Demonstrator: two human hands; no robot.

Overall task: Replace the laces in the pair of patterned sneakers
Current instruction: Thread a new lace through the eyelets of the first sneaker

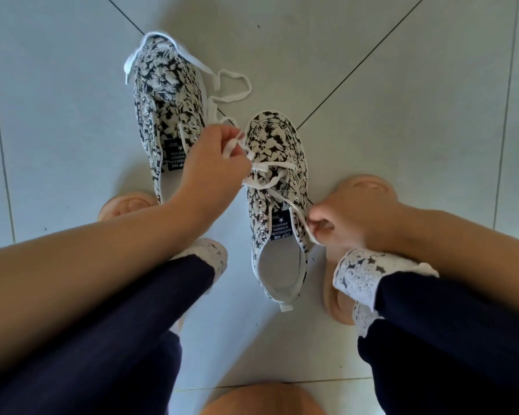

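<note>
Hands: left hand (213,163), right hand (348,223) pinch lace (271,167) | sneaker (277,139) on grey tiled floor (402,100)

Far sneaker (168,85) heel hidden behind left forearm (102,238).

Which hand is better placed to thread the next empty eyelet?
Right. The right hand pinches a white flat lace end beside the empty metal eyelets of the nearer black-and-white floral sneaker; the left hand holds the other lace end over the toe.
</note>
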